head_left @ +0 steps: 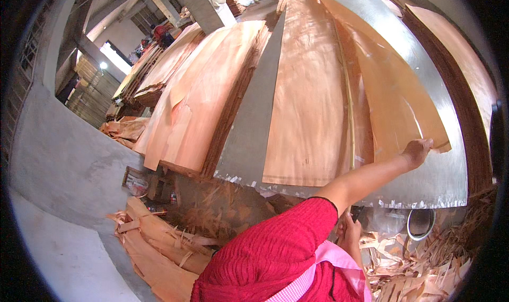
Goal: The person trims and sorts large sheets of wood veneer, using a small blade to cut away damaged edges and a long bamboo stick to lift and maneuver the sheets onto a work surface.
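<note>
My left arm, in a red knitted sleeve, reaches across to the right over a metal-topped table. At its end my left hand pinches the near edge of a thin orange-brown wood veneer sheet, which curls up off the tabletop. A wider pale veneer sheet lies flat to the left. Between the two runs a long thin stick, partly hidden by my forearm. Below that forearm, my right hand is closed around what appears to be the stick's near end. A small dark thing beside its fingers is unclear.
Veneer stacks stand left of the table, and another stack borders its right side. Torn veneer scraps cover the floor below. A white ring-shaped rim shows under the table edge. Far back left is another person.
</note>
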Motion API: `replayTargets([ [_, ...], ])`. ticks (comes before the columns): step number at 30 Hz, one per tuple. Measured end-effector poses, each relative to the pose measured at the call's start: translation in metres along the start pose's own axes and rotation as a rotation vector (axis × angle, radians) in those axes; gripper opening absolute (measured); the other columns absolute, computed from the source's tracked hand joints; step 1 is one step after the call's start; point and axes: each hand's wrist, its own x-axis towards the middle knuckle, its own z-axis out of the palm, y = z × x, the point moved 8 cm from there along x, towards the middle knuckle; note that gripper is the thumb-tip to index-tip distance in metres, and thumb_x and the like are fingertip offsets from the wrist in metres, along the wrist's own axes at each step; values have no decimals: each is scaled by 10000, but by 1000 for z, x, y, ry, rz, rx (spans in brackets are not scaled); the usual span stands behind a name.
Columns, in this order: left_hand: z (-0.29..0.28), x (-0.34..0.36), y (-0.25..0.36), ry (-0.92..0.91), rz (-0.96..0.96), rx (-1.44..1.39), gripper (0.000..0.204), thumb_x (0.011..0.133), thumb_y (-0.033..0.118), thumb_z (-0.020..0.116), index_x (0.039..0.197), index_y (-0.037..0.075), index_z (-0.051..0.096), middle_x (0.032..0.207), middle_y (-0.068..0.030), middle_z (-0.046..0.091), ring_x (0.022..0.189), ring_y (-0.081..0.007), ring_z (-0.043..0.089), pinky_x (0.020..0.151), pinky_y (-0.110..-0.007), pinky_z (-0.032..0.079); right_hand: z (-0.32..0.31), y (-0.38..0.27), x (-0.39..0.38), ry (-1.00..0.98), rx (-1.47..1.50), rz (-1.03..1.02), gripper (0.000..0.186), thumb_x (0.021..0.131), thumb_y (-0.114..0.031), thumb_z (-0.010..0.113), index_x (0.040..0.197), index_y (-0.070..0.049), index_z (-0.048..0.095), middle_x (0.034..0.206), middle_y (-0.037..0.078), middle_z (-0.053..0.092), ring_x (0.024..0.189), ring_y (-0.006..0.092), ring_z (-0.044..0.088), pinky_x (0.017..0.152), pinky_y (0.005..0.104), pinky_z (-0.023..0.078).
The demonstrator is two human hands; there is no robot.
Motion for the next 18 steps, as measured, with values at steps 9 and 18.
replayTargets([
  [9, 24, -48, 46, -476, 392, -169, 239, 782, 203, 555, 984, 75, 549, 1029, -111, 541, 1009, -271, 492, 849, -371, 399, -17, -30, 9, 37, -134, -38, 189, 792, -255, 568, 719, -111, 472, 503, -8, 418, 367, 95, 362, 335, 227, 277],
  [18, -267, -298, -136, -245, -976, 806, 723, 659, 350, 661, 1222, 11, 360, 1274, -183, 356, 1181, -332, 318, 967, -441, 256, -109, -125, 2, 379, -569, -370, 170, 751, -220, 615, 702, -64, 570, 494, -7, 459, 395, 91, 406, 352, 262, 299],
])
